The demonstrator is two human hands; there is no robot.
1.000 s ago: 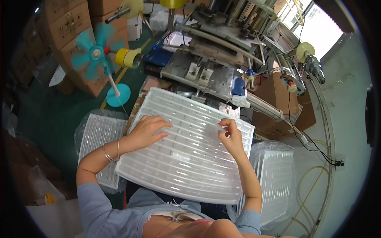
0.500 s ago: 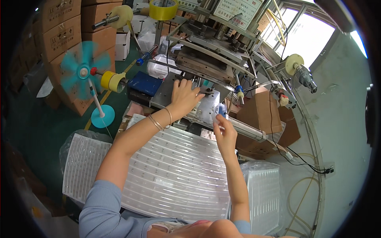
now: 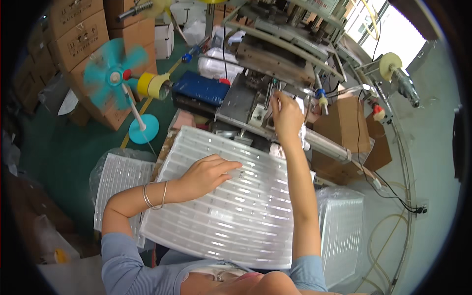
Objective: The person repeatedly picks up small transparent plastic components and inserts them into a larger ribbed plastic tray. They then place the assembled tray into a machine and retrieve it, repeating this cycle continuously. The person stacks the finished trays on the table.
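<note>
My left hand (image 3: pixel 209 178) hovers over or rests on a whitish ribbed tray (image 3: pixel 216 231) with rows of small clear pieces. Its index finger reaches forward and the thumb stands apart below it, with nothing visible between them. My right hand (image 3: pixel 289 118) is at the front of a metal press (image 3: pixel 275 54), above its work plate (image 3: pixel 238 101). Its fingers are bent together by the small metal fixture (image 3: pixel 258 114); what they hold, if anything, is too small to make out.
A blue box (image 3: pixel 201 88) stands left of the press. A turquoise fan (image 3: pixel 115 77) spins farther left before stacked cartons (image 3: pixel 81 44). More ribbed trays (image 3: pixel 123 179) lie at the left and right. An opened carton (image 3: pixel 344 123) sits right of the press, near cables and hoses.
My left hand has drawn back from the press plate to the tray. My right hand has moved up and forward into the press front. The whole view has shifted slightly.
</note>
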